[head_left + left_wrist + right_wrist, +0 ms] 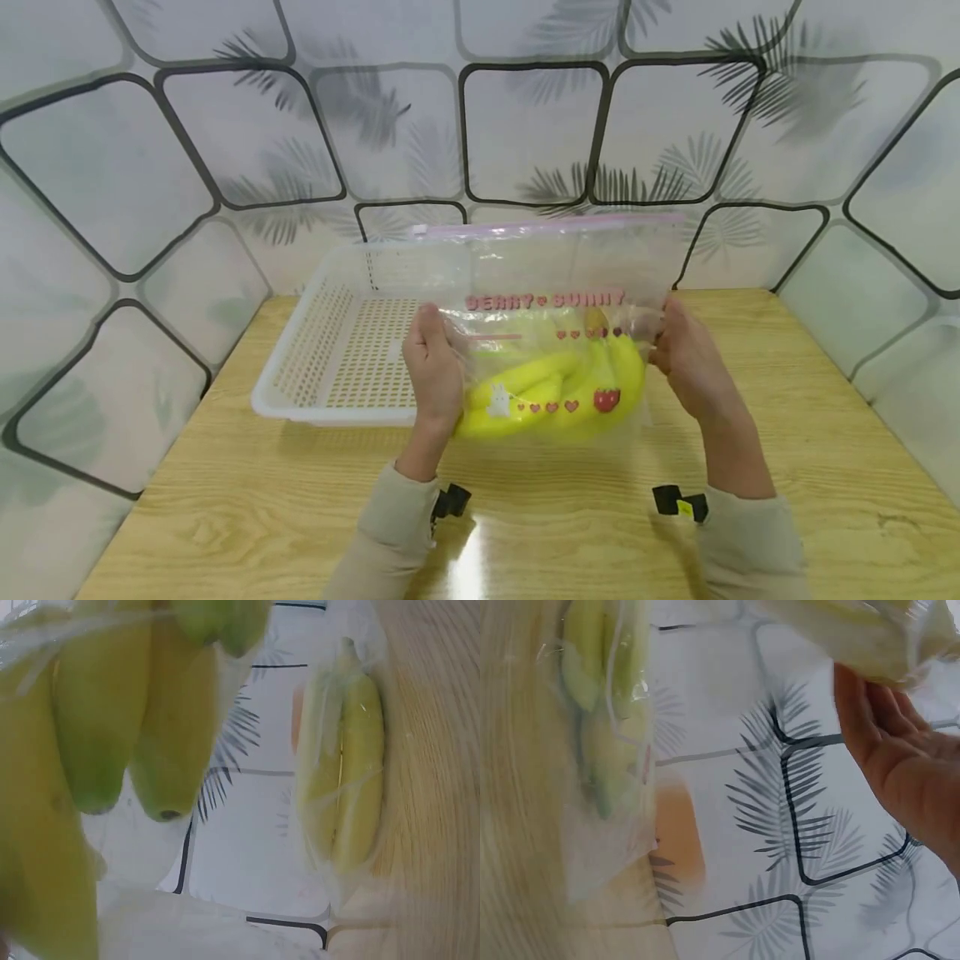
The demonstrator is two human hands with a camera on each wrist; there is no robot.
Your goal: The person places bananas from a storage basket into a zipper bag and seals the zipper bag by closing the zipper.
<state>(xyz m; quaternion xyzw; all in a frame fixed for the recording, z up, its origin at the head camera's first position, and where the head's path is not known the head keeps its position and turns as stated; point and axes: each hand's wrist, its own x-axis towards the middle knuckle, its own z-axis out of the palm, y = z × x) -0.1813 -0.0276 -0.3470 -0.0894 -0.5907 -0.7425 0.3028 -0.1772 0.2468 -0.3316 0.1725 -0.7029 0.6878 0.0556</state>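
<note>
A clear zip bag with a pink top strip and berry-and-bunny print holds yellow bananas. My left hand grips its left side, thumb towards me. At the right edge, my right hand pinches the plastic. The bag hangs upright above the table between both hands, its white slider at the left end of the strip. Close up in the left wrist view are the bananas with greenish tips. My right hand shows its fingers at the bag's edge in the right wrist view.
A white perforated basket stands behind the bag on the left, partly covered by it. More bananas in clear plastic lie on the wooden table. An orange object stands near them. Patterned panels enclose the table's back and sides.
</note>
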